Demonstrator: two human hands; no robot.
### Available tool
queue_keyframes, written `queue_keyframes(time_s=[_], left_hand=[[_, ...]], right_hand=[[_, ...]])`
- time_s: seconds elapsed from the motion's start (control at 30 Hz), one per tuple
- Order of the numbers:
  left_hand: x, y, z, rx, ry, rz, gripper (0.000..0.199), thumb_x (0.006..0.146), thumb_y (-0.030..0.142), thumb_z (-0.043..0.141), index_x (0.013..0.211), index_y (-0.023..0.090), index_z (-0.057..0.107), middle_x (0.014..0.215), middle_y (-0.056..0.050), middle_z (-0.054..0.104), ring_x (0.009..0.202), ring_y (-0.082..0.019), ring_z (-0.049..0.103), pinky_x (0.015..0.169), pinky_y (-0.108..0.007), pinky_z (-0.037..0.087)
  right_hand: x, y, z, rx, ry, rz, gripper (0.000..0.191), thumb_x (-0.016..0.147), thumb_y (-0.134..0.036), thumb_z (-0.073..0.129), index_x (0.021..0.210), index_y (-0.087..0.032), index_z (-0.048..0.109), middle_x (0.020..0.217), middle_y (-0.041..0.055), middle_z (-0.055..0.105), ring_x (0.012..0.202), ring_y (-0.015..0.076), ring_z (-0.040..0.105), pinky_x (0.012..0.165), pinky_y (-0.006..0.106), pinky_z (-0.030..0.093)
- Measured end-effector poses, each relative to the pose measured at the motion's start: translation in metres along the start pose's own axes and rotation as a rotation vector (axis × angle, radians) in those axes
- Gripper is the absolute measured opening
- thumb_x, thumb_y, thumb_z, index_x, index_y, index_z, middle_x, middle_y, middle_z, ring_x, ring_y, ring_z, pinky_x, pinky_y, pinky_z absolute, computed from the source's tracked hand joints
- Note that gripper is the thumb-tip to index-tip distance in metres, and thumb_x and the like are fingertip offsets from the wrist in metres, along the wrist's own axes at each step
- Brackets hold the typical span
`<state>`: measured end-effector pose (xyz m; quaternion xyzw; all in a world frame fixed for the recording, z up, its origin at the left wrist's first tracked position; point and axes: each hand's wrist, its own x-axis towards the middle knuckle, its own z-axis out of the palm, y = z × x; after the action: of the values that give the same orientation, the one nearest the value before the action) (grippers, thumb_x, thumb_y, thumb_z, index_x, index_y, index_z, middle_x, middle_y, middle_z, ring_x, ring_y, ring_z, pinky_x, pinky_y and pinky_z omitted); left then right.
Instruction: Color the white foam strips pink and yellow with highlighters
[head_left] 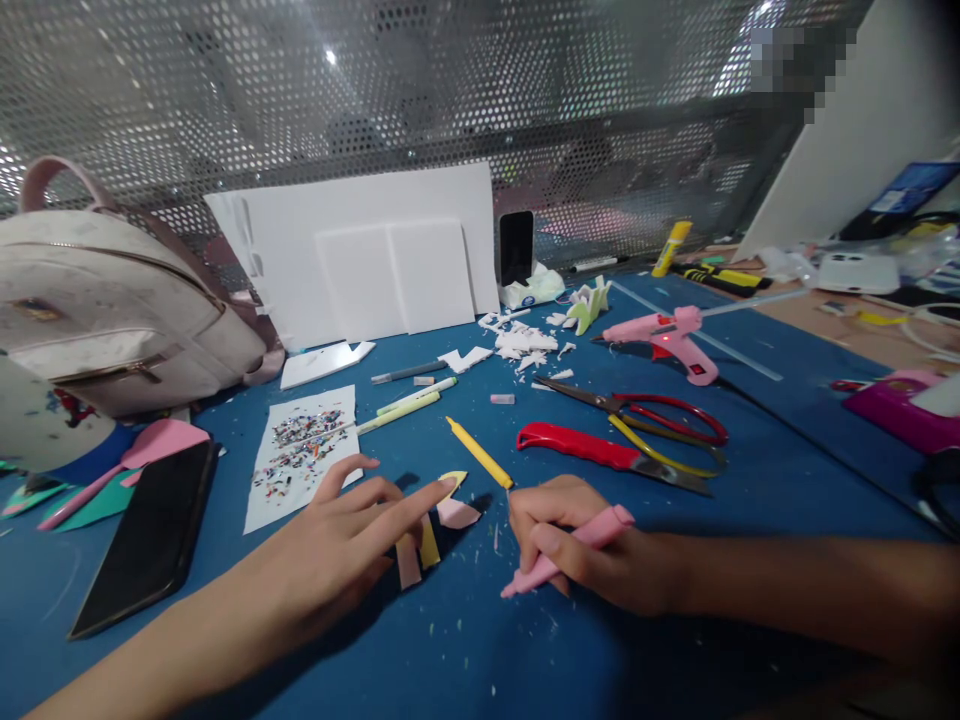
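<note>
Pink cutter (568, 550) clenched in right hand (581, 545); open left hand (337, 545) presses paper pieces (435, 525).

The left hand (341, 545) is reaching in from the near left, palm down, fingers (420, 500) spreading forward. The right hand (581, 545) is curling closed, its forearm lying toward the right.

Table cover (750, 470) deep blue, flecked with pale scraps. Pen (568, 551) in right hand (592, 550) pink. Cut-outs (439, 525) under left hand (337, 545) pink and yellow. Pencil (480, 453) yellow. Knife (611, 456) red handle. Scissors (660, 420) red and yellow loops. Glue gun (667, 338) pink, red light. Foam boards (375, 250) white. Backpack (112, 310) off-white, pink trim. Phone (150, 535) black. Paper sheet (304, 455) white, multicolour confetti specks. Back wall (450, 90) grey perforated dot pattern.
</note>
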<state>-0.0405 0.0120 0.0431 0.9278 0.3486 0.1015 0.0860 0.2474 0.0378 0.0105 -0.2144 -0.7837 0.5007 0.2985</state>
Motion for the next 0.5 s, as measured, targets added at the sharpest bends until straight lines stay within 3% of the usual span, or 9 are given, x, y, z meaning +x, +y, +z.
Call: queue_keyframes(time_s=[0.13,0.2,0.3,0.5], left_hand=[[-0.002,0.005,-0.001,-0.055,0.031,-0.099,0.068,0.094,0.006,0.031,0.156,0.031,0.017,0.123,-0.003,0.063,0.114,-0.020,0.058,0.117,-0.050,0.016],[-0.004,0.008,0.000,-0.042,0.063,-0.192,0.070,0.095,0.018,0.044,0.157,0.030,0.013,0.128,-0.005,0.059,0.120,-0.024,0.053,0.117,-0.051,0.016],[-0.008,0.012,0.007,-0.014,0.073,-0.292,0.092,0.088,0.034,0.065,0.158,0.030,0.006,0.130,-0.007,0.056,0.120,-0.031,0.050,0.113,-0.054,0.022],[-0.011,0.008,0.018,-0.055,0.034,-0.335,0.086,0.092,0.026,0.058,0.158,0.031,0.002,0.122,-0.005,0.059,0.117,-0.028,0.053,0.116,-0.059,0.011]], right_hand=[[0.001,-0.002,-0.001,0.017,-0.001,-0.009,0.037,0.099,-0.029,0.044,0.067,-0.015,0.058,0.057,0.0002,0.057,0.058,0.0122,0.057,0.055,0.021,0.045],[0.001,-0.003,-0.001,0.027,-0.003,-0.012,0.037,0.099,-0.028,0.044,0.066,-0.015,0.057,0.057,0.0003,0.057,0.057,0.0120,0.056,0.055,0.021,0.045],[0.002,-0.003,0.000,0.033,-0.002,-0.013,0.037,0.099,-0.027,0.045,0.065,-0.015,0.056,0.057,0.0006,0.058,0.057,0.0116,0.056,0.056,0.020,0.045],[0.001,-0.003,0.000,0.013,0.012,0.001,0.036,0.098,-0.024,0.045,0.065,-0.015,0.057,0.056,0.0002,0.058,0.056,0.0109,0.057,0.056,0.020,0.044]])
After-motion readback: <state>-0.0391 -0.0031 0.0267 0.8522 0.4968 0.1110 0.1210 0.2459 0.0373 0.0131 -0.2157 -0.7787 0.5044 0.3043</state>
